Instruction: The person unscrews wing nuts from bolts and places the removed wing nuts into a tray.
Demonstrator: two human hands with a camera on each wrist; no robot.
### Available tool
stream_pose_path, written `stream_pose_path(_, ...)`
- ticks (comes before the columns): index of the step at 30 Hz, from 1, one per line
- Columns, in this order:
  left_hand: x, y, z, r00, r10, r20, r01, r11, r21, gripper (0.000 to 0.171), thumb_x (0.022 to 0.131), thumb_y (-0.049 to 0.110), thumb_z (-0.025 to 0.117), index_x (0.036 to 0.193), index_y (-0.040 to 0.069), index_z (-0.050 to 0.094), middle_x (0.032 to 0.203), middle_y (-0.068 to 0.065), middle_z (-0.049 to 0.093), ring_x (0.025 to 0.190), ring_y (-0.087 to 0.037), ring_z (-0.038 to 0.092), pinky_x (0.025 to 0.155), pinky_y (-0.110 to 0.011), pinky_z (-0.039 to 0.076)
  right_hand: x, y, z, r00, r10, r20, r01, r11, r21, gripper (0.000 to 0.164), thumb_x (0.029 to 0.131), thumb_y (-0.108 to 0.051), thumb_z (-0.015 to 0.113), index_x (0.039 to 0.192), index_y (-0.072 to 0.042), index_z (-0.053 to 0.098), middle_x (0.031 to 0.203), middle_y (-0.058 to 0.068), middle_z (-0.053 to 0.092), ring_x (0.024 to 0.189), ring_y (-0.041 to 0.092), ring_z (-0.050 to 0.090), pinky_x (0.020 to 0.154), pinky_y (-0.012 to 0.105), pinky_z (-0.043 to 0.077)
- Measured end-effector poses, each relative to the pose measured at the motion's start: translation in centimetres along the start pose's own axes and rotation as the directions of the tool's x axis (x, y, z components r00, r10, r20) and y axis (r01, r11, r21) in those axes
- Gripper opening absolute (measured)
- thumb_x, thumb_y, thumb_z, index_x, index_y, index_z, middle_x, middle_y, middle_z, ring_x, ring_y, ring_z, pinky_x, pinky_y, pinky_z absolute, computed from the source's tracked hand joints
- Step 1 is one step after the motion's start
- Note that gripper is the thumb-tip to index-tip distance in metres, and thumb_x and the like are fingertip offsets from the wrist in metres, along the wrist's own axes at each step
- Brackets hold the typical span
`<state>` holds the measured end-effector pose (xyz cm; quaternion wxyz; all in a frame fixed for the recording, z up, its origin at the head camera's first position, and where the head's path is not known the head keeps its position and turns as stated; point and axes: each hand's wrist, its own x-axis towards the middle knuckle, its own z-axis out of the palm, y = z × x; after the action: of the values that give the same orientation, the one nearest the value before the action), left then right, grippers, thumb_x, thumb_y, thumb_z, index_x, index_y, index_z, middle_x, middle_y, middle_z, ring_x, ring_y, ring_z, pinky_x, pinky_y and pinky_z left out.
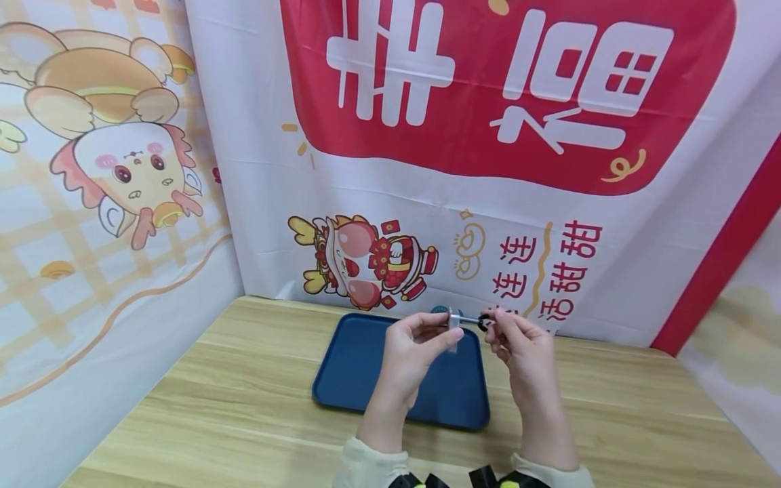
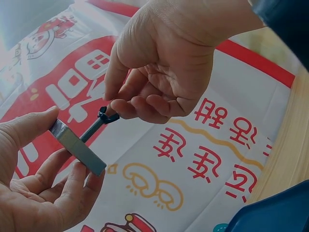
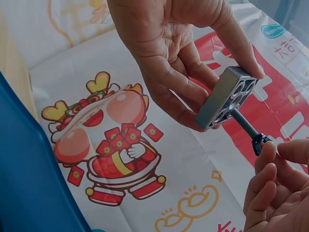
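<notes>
Above the blue tray [image 1: 403,369], my left hand [image 1: 417,352] grips a small rectangular metal block [image 3: 219,99] between thumb and fingers. Its hollow, ribbed face shows in the right wrist view. A threaded bolt [image 3: 245,122] sticks out from the middle of that face. Near the bolt's far end sits a black wing nut [image 2: 107,116]. My right hand [image 1: 515,339] pinches the wing nut with thumb and index fingertips, its other fingers curled beneath. How the bolt is fixed inside the block is hidden.
The tray lies on a wood-grain table [image 1: 244,400], close to the back wall. A white and red printed cloth [image 1: 378,183] hangs behind the table. Another patterned cloth [image 1: 122,285] covers the left side.
</notes>
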<state>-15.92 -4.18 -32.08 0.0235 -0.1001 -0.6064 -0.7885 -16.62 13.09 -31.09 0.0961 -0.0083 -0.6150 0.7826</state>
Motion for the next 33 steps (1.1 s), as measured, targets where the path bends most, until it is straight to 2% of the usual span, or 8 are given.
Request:
stream_pose_path(7, 0.0, 0.1, 0.0, 1.0, 0.0, 0.0, 0.0, 1.0, -0.002, 0.034, 0.087, 0.012, 0.077, 0.117, -0.001, 0.069, 0.11, -0.016, 0.07, 0.094, -0.014, 0.067, 0.09, -0.028, 0.058, 0.0, 0.0, 0.0, 0.999, 0.049, -0.02, -0.05, 0.997, -0.057, 0.031, 0.099, -0.034, 0.06, 0.075, -0.025, 0.077, 0.066, -0.007, 0.065, 0.064, 0.007, 0.057, 0.064, 0.02, 0.049)
stream_pose_path(13, 0.0, 0.1, -0.1, 1.0, 0.002, -0.002, -0.002, 1.0, 0.0, 0.034, 0.087, 0.013, 0.077, 0.117, -0.001, 0.069, 0.111, -0.015, 0.07, 0.095, -0.014, 0.067, 0.09, -0.028, 0.057, 0.0, 0.0, 0.2, 1.0, 0.007, -0.028, -0.01, 0.995, -0.097, 0.032, 0.099, -0.032, 0.062, 0.071, -0.028, 0.077, 0.063, -0.009, 0.065, 0.068, 0.006, 0.06, 0.07, 0.024, 0.043)
stream_pose_path(17, 0.0, 0.1, -0.1, 1.0, 0.004, -0.003, -0.004, 1.0, 0.002, 0.034, 0.087, 0.013, 0.077, 0.117, -0.001, 0.069, 0.111, -0.016, 0.07, 0.095, -0.014, 0.067, 0.09, -0.028, 0.057, 0.0, 0.1, 0.3, 0.999, -0.026, -0.031, 0.023, 0.993, -0.115, 0.026, 0.097, -0.028, 0.065, 0.074, -0.03, 0.078, 0.064, -0.01, 0.066, 0.071, 0.006, 0.061, 0.071, 0.022, 0.047)
stream_pose_path(22, 0.0, 0.0, -0.1, 1.0, 0.001, -0.008, -0.001, 1.0, 0.009, 0.034, 0.087, 0.014, 0.077, 0.117, 0.0, 0.069, 0.111, -0.015, 0.07, 0.096, -0.015, 0.067, 0.091, -0.029, 0.057, 0.0, 0.3, 0.0, 0.999, -0.049, 0.015, 0.051, 0.988, -0.144, 0.018, 0.096, -0.025, 0.067, 0.082, -0.029, 0.079, 0.071, -0.011, 0.07, 0.077, 0.005, 0.064, 0.074, 0.02, 0.052)
stream_pose_path(25, 0.0, -0.1, -0.1, 1.0, -0.006, -0.008, 0.006, 1.0, 0.012, 0.034, 0.087, 0.014, 0.077, 0.117, 0.001, 0.069, 0.111, -0.015, 0.07, 0.096, -0.015, 0.067, 0.092, -0.029, 0.057, -0.1, 0.3, -0.5, 0.997, -0.063, 0.055, 0.072, 0.977, -0.202, 0.014, 0.096, -0.025, 0.067, 0.097, -0.02, 0.08, 0.078, -0.012, 0.07, 0.083, 0.007, 0.064, 0.078, 0.021, 0.053)
stream_pose_path(29, 0.0, -0.2, 0.0, 1.0, -0.01, -0.004, 0.01, 1.0, 0.007, 0.034, 0.087, 0.014, 0.077, 0.117, 0.001, 0.069, 0.111, -0.014, 0.07, 0.095, -0.015, 0.067, 0.09, -0.028, 0.057, -0.1, 0.4, -0.9, 0.986, -0.117, 0.12, 0.147, 0.949, -0.278, 0.03, 0.098, -0.022, 0.064, 0.118, -0.002, 0.071, 0.09, -0.011, 0.066, 0.088, 0.008, 0.063, 0.08, 0.022, 0.052)
stream_pose_path(33, 0.1, -0.2, 0.0, 1.0, 0.003, 0.006, -0.003, 1.0, 0.005, 0.034, 0.087, 0.015, 0.077, 0.117, 0.0, 0.07, 0.111, -0.015, 0.07, 0.095, -0.015, 0.067, 0.089, -0.028, 0.058, 0.1, 0.4, -1.2, 0.961, -0.204, 0.188, 0.255, 0.917, -0.308, 0.035, 0.098, -0.014, 0.063, 0.126, 0.006, 0.064, 0.099, -0.01, 0.065, 0.09, 0.006, 0.061, 0.08, 0.02, 0.052)
